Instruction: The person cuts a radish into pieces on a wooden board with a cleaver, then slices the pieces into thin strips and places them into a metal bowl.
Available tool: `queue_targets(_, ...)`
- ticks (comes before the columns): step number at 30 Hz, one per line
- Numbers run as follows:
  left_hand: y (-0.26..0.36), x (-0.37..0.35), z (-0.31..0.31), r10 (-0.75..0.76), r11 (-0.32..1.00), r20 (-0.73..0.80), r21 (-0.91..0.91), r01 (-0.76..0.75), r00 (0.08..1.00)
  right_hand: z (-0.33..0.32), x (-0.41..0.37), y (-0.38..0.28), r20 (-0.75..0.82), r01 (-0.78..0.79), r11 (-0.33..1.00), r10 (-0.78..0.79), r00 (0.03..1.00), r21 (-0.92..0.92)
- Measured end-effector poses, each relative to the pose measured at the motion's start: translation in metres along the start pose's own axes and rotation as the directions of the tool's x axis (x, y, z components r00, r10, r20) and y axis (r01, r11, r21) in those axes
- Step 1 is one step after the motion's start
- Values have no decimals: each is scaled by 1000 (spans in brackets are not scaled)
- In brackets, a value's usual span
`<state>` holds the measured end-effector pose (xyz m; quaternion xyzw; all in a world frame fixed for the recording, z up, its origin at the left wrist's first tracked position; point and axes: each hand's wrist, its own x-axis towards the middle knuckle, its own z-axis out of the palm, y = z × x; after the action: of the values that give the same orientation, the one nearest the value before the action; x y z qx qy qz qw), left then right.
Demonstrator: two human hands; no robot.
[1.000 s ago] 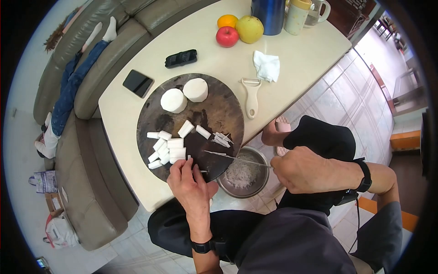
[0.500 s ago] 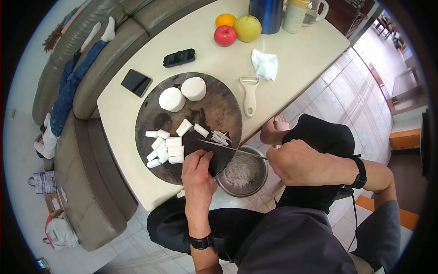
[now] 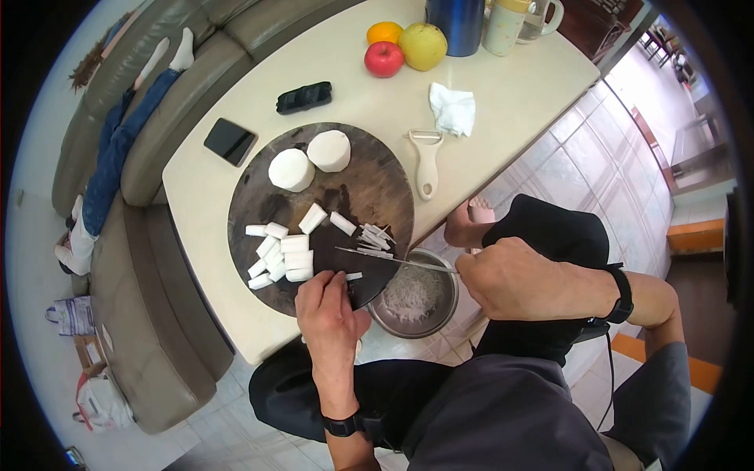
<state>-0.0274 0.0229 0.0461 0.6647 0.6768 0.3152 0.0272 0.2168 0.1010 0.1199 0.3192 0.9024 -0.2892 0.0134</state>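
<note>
Steel knife [image 3: 393, 261]: sat clenched in right hand [image 3: 518, 279].
Left hand [image 3: 330, 310]: fingers lay spread on board [image 3: 377, 180], held nothing.
Risk: blade could nick fingertips just beside it.

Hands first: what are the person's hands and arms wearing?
Both hands are bare, no gloves. The left hand has a black band on its wrist. The right hand has a black wristband too, with a thin dark cable hanging below it. Forearms are uncovered.

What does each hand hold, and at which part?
The right hand grips a knife by its handle. The left hand holds nothing; it rests on the cutting board.
</note>
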Motion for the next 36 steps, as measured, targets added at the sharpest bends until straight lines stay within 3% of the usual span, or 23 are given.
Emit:
queue_targets(9, 17, 7, 18, 40, 998, -22, -43, -41, 999, 4, 0, -1, -16, -11, 1000, 11, 1000, 4)
queue_targets(11, 20, 3, 16, 86, 996, -82, -8, -87, 993, -1, -4, -5, -5, -21, 1000, 21, 1000, 17)
queue_targets(17, 15, -7, 20, 234, 971, -25, -45, -235, 972, -6, -15, -16, 66, -33, 999, 32, 997, 15)
queue_targets(36, 17, -10, 24, 197, 980, -34, -24, -198, 980, -5, -17, -19, 136, -19, 1000, 16, 991, 23)
